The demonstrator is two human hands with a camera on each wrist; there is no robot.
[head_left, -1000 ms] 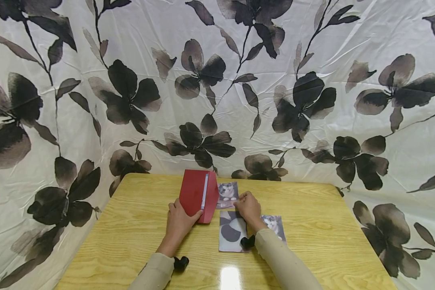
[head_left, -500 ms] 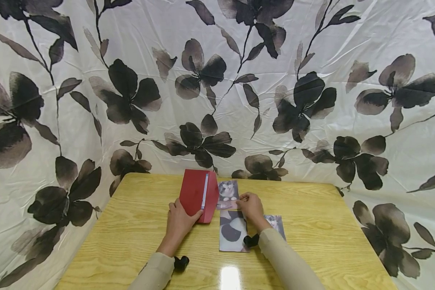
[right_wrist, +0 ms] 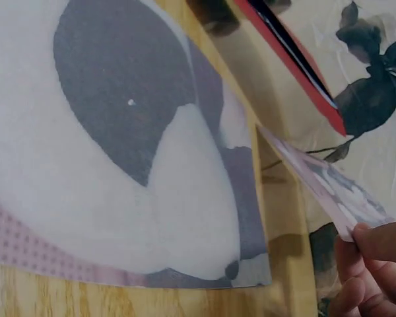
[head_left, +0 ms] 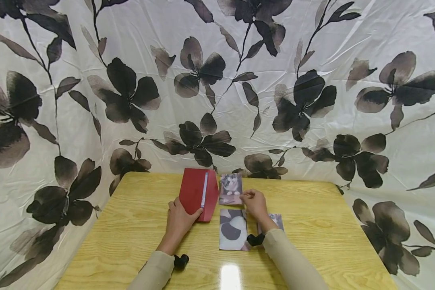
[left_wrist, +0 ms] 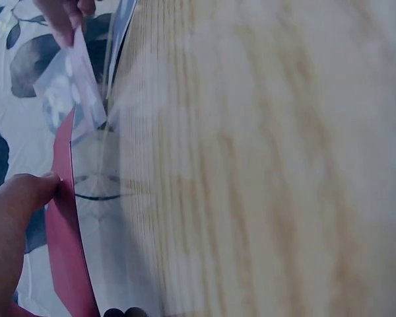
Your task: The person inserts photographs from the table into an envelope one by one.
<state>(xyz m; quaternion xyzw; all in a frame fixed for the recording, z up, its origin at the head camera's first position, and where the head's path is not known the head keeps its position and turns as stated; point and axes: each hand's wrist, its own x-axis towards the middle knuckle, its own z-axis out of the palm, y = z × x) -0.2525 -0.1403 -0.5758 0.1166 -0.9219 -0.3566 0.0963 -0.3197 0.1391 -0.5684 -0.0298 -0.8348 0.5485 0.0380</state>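
My left hand (head_left: 181, 220) grips the lower part of a red envelope (head_left: 193, 189), its thumb across the front. The envelope's flap points right, and a pale strip of paper shows at its opening. Just right of it, my right hand (head_left: 255, 203) pinches the lower right edge of a cat photo (head_left: 230, 187) between thumb and fingers. In the right wrist view this cat photo (right_wrist: 336, 188) is tilted up off the table. Close below lies a larger-patterned print (head_left: 233, 230) with dark and white shapes. My right wrist partly hides another cat photo (head_left: 276, 219).
The wooden table (head_left: 130, 241) ends at the back against a floral cloth (head_left: 217, 100), which also hangs at both sides. A black wrist camera (head_left: 181, 262) sits at my left wrist, and another camera (head_left: 255, 240) at my right, over the prints.
The cat photo in my right hand has risen and shifted slightly up and right, away from the envelope's flap. My right hand moved right with it. The left hand and envelope stayed nearly still.
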